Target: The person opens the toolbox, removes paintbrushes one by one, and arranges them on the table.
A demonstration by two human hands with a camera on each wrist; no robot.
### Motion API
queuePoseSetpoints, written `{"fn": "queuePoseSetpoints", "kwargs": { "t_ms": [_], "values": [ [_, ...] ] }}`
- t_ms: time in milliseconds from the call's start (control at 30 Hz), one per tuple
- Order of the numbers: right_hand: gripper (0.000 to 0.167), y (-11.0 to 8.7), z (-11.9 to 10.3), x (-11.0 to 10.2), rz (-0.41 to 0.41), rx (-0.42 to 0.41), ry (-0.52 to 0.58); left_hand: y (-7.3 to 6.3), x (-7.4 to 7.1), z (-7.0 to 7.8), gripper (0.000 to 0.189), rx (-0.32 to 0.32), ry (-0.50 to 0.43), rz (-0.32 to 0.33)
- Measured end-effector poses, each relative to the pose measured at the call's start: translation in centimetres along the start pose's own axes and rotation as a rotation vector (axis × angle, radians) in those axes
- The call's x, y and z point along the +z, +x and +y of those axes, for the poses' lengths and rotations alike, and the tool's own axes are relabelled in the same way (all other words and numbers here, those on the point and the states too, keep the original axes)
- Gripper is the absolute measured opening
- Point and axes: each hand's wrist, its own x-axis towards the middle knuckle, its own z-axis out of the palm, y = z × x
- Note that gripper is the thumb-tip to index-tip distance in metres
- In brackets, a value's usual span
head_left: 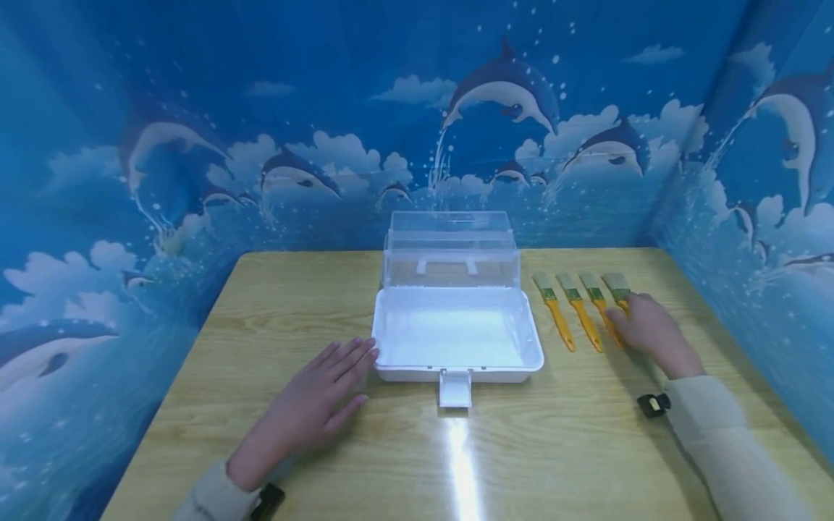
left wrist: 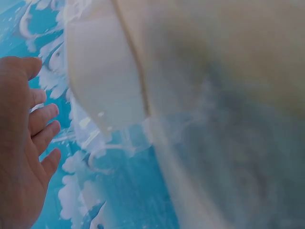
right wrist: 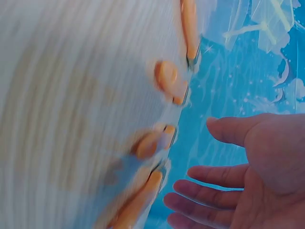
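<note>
A white plastic box (head_left: pixel 410 375) stands in the middle of the table with its clear lid (head_left: pixel 452 250) raised at the back. Its front latch (head_left: pixel 455 391) hangs down. My left hand (head_left: pixel 319 398) lies beside the box's left front corner, fingers extended, fingertips at its wall; whether they touch it I cannot tell. To the right of the box, several paintbrushes (head_left: pixel 582 316) with orange handles and pale bristles lie in a row. Over the rightmost paintbrush (head_left: pixel 615 284) is my right hand (head_left: pixel 651 333), covering most of its handle. The right wrist view shows that hand's fingers spread apart, holding nothing.
The wooden table (head_left: pixel 287 297) has light grain and a bright reflection in front of the box. Blue dolphin-printed curtains (head_left: pixel 326 87) enclose the back and both sides. A dark wrist device (head_left: pixel 654 405) sits by the right sleeve.
</note>
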Motion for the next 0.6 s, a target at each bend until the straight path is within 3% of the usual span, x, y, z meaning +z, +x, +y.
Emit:
{"fn": "queuePoseSetpoints", "kwargs": {
  "t_ms": [100,200,433,600],
  "values": [
    [0.071,0.4,-0.7,0.6,0.019,-0.014,0.018,0.6,-0.4,-0.6,0.062,-0.012,-0.003,0.068],
    [0.073,0.9,-1.2,1.4,0.045,-0.05,0.033,1.3,-0.9,-1.1,0.063,-0.046,-0.014,0.085],
    [0.068,1.8,-2.8,2.7,0.106,-0.187,0.051,2.7,-2.4,-3.0,0.071,-0.174,-0.011,0.037],
    [0.065,2.1,-4.0,3.1,0.129,-0.253,0.001,3.6,-2.5,-4.9,0.067,-0.221,-0.028,0.007]
  ]
}}
